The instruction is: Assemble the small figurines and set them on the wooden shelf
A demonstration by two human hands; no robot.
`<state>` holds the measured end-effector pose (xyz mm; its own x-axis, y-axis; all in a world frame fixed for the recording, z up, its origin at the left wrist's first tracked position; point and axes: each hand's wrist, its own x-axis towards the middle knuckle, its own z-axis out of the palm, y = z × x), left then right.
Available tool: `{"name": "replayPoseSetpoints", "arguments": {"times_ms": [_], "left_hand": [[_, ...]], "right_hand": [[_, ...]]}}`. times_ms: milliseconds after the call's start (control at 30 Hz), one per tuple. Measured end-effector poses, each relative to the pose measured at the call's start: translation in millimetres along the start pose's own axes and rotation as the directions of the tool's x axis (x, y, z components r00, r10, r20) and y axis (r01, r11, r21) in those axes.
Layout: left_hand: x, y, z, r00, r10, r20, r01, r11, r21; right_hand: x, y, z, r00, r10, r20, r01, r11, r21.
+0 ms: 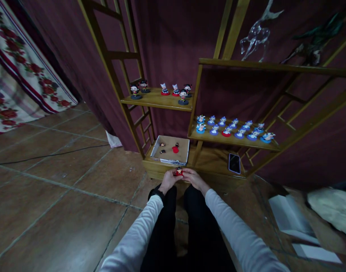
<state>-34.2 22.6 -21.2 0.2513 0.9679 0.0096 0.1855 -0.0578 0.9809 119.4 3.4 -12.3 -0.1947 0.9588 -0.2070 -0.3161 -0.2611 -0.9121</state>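
Both my hands meet in front of my knees, pinching one small figurine with a red base (179, 172). My left hand (168, 181) grips it from the left and my right hand (193, 179) from the right, fingers curled. Just beyond them an open cardboard box (183, 154) sits on the bottom shelf board, holding a red base and a few small dark pieces. Several blue-based figurines (233, 128) stand in rows on the middle right shelf. More figurines with dark hair (183, 96) stand on the upper left shelf.
A wooden shelf unit (201, 98) stands against a dark red curtain. A phone (234, 163) lies on the bottom board at the right. A glass deer (256, 36) stands on the top shelf. Flat white cartons (292, 219) lie on the tiled floor at right; a cable (48, 153) runs at left.
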Motion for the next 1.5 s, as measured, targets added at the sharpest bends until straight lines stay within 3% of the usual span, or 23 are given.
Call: {"name": "replayPoseSetpoints", "arguments": {"times_ms": [400,567,867,1133,1500], "left_hand": [[-4,8,4.1,0.996,0.077,-0.046,-0.075,0.996,0.048],[-3,10,2.9,0.999,0.034,0.010,-0.032,0.994,-0.108],[1,4,3.2,0.998,-0.060,-0.023,0.051,0.956,-0.291],[4,-6,6.7,0.994,-0.100,-0.048,0.079,0.941,-0.328],[4,-1,8.0,0.992,-0.119,-0.042,0.099,0.940,-0.326]], "right_hand": [[3,10,6,0.984,-0.112,-0.136,0.100,0.991,-0.093],[5,10,4,0.989,-0.101,-0.111,0.092,0.992,-0.081],[7,11,4,0.997,-0.048,-0.057,0.047,0.999,-0.027],[9,12,2,0.997,-0.040,-0.060,0.038,0.999,-0.035],[8,13,0,0.998,-0.045,-0.051,0.043,0.999,-0.033]]}}
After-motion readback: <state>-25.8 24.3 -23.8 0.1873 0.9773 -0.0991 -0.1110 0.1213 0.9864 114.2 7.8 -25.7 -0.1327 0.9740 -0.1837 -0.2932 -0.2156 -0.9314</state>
